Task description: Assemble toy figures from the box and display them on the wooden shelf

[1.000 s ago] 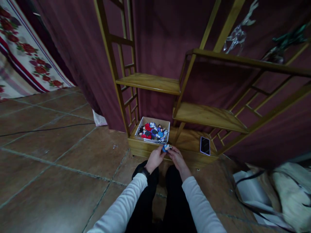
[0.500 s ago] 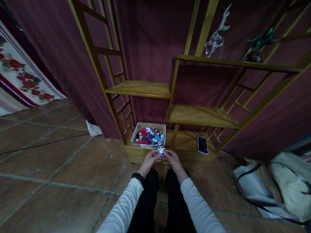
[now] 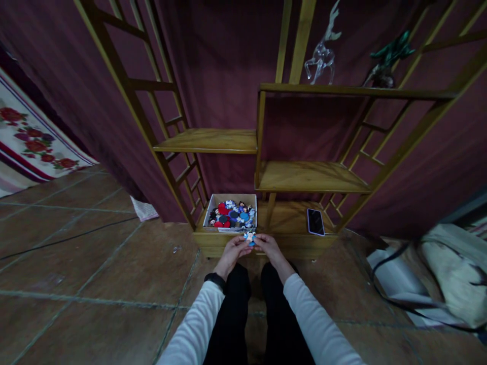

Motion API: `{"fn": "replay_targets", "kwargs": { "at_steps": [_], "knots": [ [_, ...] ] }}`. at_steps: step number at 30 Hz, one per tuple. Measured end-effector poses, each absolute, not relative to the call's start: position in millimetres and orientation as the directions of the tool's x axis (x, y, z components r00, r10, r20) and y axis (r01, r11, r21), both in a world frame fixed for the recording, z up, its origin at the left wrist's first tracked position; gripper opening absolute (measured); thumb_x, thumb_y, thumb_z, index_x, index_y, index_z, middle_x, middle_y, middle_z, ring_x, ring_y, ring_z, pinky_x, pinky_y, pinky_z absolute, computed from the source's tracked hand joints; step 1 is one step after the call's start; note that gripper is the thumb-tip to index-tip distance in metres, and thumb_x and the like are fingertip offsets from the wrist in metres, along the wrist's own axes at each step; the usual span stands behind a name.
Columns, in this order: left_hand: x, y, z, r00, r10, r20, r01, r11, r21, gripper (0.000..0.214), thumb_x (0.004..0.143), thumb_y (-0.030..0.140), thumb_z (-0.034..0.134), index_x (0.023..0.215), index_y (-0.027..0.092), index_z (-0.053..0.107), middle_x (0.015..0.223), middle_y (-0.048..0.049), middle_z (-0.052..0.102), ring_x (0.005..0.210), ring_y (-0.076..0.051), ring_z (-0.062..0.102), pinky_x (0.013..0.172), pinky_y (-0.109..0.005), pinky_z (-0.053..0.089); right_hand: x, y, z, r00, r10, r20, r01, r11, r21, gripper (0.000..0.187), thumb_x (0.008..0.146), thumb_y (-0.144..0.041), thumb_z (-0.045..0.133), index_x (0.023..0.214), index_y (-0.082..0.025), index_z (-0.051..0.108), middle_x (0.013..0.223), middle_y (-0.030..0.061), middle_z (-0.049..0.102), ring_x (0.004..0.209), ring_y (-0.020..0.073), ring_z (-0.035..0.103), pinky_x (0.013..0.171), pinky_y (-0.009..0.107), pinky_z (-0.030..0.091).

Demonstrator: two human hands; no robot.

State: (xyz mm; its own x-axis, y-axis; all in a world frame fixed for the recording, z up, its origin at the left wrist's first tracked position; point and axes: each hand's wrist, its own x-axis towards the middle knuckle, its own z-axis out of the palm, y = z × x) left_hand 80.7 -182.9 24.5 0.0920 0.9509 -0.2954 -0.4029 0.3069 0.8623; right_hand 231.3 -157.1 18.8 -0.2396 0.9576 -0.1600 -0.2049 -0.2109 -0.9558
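Note:
A small blue and white figurine point(image 3: 250, 238) is held between the fingertips of both hands, just in front of the low shelf. My left hand point(image 3: 233, 252) pinches it from the left side, and my right hand point(image 3: 269, 247) from the right. Right behind the hands, a shallow cardboard box point(image 3: 255, 202) stands on the bottom shelf. Several small figurines point(image 3: 233, 215) in red, blue, black and white lie jumbled in it, some showing round bases. The finer features of the held figurine are too small to make out.
The wooden shelf unit point(image 3: 312, 175) stands ahead. A phone point(image 3: 315, 222) lies on its bottom board at right. A clear deer figurine point(image 3: 322, 58) and a green ornament point(image 3: 390, 61) stand on the upper shelf. Bags point(image 3: 452, 274) rest on the floor at right; a cable point(image 3: 72, 238) crosses the left.
My view has shifted slightly, so the shelf unit sits a little further left in it. Both hands keep hold of the figurine in front of the box.

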Motion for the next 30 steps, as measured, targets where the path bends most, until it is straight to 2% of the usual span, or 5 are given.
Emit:
{"fn": "replay_targets", "kwargs": {
  "at_steps": [5, 17, 21, 30],
  "knots": [
    [79.8, -182.5, 24.4, 0.092, 0.949, -0.303, -0.435, 0.312, 0.845, 0.026, 0.069, 0.028, 0.070, 0.086, 0.011, 0.060, 0.075, -0.0090, 0.069, 0.069, -0.017, 0.067, 0.065, -0.025, 0.053, 231.3, -161.4, 25.8, -0.241, 0.960, -0.145, -0.187, -0.193, -0.963, 0.035, 0.055, -0.045, 0.072, 0.076, -0.018, 0.066, 0.072, 0.0017, 0.066, 0.068, 0.0165, 0.063, 0.068, 0.031, 0.049],
    [80.6, -181.5, 20.5, 0.056, 0.948, -0.313, -0.440, 0.305, 0.845, 0.023, 0.069, 0.026, 0.069, 0.083, 0.011, 0.060, 0.074, -0.0092, 0.069, 0.068, -0.017, 0.067, 0.064, -0.025, 0.053, 230.8, -160.4, 24.0, -0.229, 0.959, -0.167, -0.189, -0.212, -0.959, 0.036, 0.057, -0.047, 0.070, 0.078, -0.018, 0.066, 0.073, 0.0033, 0.067, 0.071, 0.0173, 0.063, 0.067, 0.031, 0.050],
    [81.6, -180.8, 22.3, 0.047, 0.946, -0.321, -0.457, 0.306, 0.835, 0.025, 0.070, 0.030, 0.068, 0.084, 0.011, 0.060, 0.076, -0.0101, 0.069, 0.068, -0.017, 0.067, 0.063, -0.025, 0.054, 229.6, -157.7, 18.3, -0.188, 0.967, -0.172, -0.222, -0.213, -0.951, 0.038, 0.058, -0.048, 0.069, 0.081, -0.018, 0.066, 0.075, 0.0028, 0.066, 0.069, 0.0167, 0.063, 0.067, 0.031, 0.051],
    [81.3, -181.1, 20.6, 0.030, 0.948, -0.317, -0.446, 0.297, 0.845, 0.032, 0.073, 0.037, 0.064, 0.089, 0.010, 0.060, 0.076, -0.0120, 0.069, 0.067, -0.018, 0.067, 0.062, -0.026, 0.054, 227.7, -154.2, 12.1, -0.193, 0.967, -0.167, -0.188, -0.203, -0.961, 0.032, 0.060, -0.046, 0.067, 0.078, -0.020, 0.063, 0.073, 0.0012, 0.065, 0.067, 0.0158, 0.063, 0.064, 0.030, 0.052]
  ]
}}
